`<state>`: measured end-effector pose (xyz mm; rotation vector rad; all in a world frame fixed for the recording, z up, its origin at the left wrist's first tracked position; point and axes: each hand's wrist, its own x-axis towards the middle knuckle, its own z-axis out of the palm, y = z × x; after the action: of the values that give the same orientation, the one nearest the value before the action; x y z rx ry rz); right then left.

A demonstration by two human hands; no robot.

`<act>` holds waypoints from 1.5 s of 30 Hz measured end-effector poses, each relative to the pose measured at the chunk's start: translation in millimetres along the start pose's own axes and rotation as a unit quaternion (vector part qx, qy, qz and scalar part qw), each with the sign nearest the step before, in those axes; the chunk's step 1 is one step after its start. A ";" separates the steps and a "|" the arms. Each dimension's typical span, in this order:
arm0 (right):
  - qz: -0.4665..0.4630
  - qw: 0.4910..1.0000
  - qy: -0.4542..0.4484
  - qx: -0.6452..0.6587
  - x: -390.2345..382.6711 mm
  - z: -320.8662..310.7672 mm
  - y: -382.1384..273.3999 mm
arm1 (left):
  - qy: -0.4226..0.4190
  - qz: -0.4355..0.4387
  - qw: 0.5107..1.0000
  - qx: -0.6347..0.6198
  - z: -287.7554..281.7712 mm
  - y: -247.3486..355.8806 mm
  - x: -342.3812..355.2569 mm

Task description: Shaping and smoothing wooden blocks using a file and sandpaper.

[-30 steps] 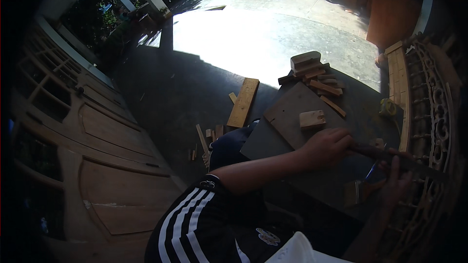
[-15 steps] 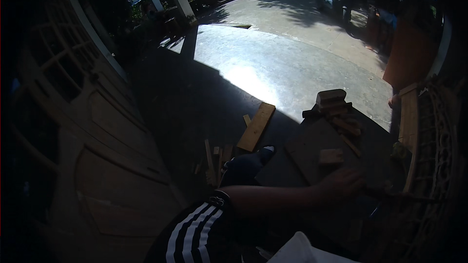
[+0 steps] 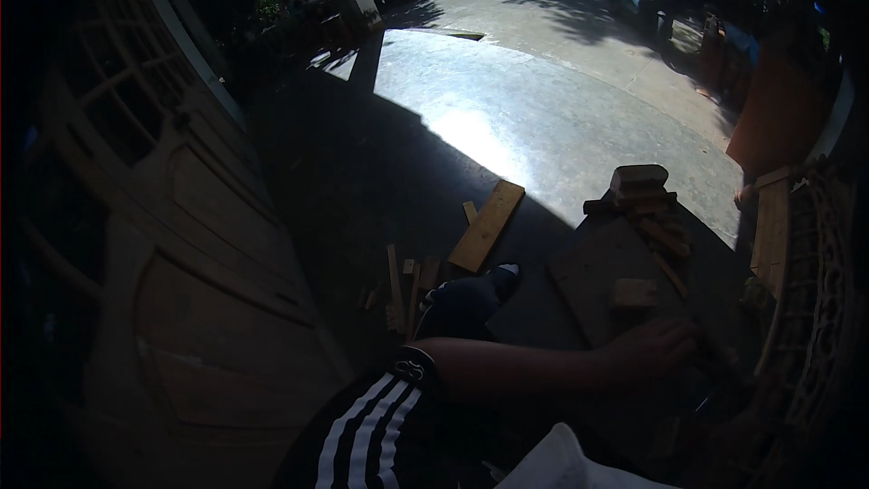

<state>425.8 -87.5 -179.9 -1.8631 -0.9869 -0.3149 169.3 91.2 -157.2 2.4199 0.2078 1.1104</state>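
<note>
Left hand [image 3: 654, 349] rests curled on a dark board [image 3: 602, 276], grip unclear. Just beyond it sits a small wooden block [image 3: 634, 292]. Right hand is hidden in shadow

- The pale flat wooden plank [image 3: 487, 225] on the floor looks bare and matt.
- The smooth grey concrete floor [image 3: 507, 118] shines glossy where sun strikes it.
- The stacked small raw wood offcuts [image 3: 639, 186] look rough-sawn.
- The dark flat board [image 3: 606, 276] under them looks dull.
- The carved pale wooden door panel [image 3: 199, 308] appears unvarnished.
- The black cloth sleeve with white stripes [image 3: 371, 430] looks smooth.
</note>
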 end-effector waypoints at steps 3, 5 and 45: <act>0.253 0.844 -0.002 0.473 34.1 -51.1 120.2 | 0.018 0.002 0.998 0.057 -2.8 2.2 -2.7; 0.104 0.959 0.107 0.241 17.7 -28.2 33.4 | 0.021 0.021 0.992 0.126 -12.6 6.1 -2.9; -0.172 0.931 -0.306 -0.101 -28.1 19.6 -115.9 | -0.125 -0.141 0.912 -0.364 -48.2 7.7 20.0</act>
<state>317.7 -61.3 -132.6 -2.0139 -1.7725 -0.0289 146.1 107.8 -112.9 1.7582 0.0381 0.5879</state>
